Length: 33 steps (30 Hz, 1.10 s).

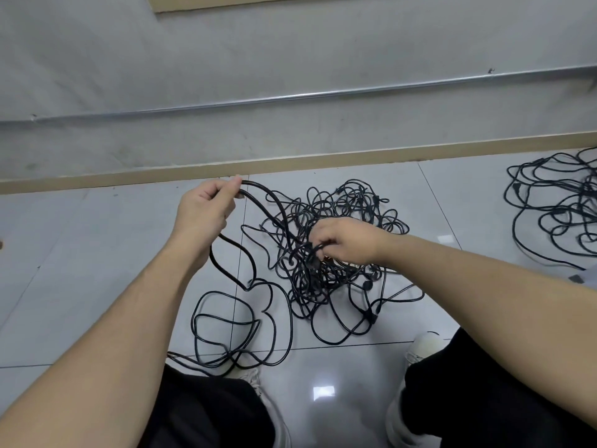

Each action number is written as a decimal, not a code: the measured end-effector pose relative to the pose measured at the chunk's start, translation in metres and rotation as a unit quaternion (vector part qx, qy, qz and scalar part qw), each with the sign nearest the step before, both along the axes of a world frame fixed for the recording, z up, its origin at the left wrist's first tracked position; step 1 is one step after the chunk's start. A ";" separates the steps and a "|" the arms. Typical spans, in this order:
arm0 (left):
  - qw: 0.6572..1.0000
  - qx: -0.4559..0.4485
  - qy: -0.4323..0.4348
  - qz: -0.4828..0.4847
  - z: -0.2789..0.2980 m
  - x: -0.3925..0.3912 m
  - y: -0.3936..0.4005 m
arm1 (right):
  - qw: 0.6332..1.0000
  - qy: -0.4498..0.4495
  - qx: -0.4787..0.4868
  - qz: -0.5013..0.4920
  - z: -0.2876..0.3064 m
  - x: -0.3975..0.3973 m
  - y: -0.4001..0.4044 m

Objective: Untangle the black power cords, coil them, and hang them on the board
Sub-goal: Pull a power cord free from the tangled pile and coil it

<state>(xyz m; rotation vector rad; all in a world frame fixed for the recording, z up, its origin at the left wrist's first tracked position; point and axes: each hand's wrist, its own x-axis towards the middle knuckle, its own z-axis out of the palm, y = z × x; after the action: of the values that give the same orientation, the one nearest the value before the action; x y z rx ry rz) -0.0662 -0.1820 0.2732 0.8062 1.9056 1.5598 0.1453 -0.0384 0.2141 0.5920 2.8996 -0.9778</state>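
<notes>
Currently, step in hand: untangling; no cord coiled or hung yet.
Left hand (203, 210): raised, fingers pinching a doubled loop of one black cord (258, 195) near the baseboard (323, 161).
Right hand (342, 240): fingers curled round strands at the middle of the tangled pile (326, 253).
Pile location: on the tiled floor (97, 237), between the feet and the wall.
Second pile (555, 205): well apart, far right.
Risk: pulling the loop upward likely tightens the knot.
Cause: strands cross densely under the right hand.
Risk: slack loops (232, 328) beside the left shoe (255, 378) may snag.
Board: cannot tell; not clearly visible.
</notes>
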 end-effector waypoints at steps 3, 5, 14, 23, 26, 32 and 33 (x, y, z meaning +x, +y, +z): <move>1.000 0.004 -0.012 0.027 -0.002 -0.008 0.000 | 0.998 -0.011 0.048 0.046 0.007 0.003 -0.003; 1.000 0.005 -0.010 0.029 -0.004 -0.009 0.000 | 0.994 -0.060 0.030 0.085 0.010 0.003 -0.010; 0.999 0.022 0.000 0.029 -0.004 -0.011 0.000 | 0.976 -0.008 -0.151 -0.154 0.000 -0.011 -0.021; 0.992 0.071 -0.045 0.099 -0.001 -0.026 -0.005 | 0.965 -0.126 0.228 -0.041 0.000 0.009 0.000; 0.994 0.088 -0.039 0.059 0.002 -0.020 -0.004 | 0.942 -0.263 0.138 -0.157 -0.008 0.006 -0.004; 0.996 0.082 -0.030 -0.029 0.003 0.004 0.002 | 0.937 -0.094 -0.231 -0.245 -0.014 -0.013 -0.015; 0.994 0.090 -0.039 -0.046 0.004 0.007 0.002 | 0.937 -0.081 -0.248 -0.234 -0.015 -0.018 -0.019</move>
<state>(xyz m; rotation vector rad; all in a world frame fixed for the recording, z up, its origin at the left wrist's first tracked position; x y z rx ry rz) -0.0596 -0.1799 0.2776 0.8817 1.6671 1.6975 0.1272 -0.0576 0.1992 1.2643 2.2645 -1.5492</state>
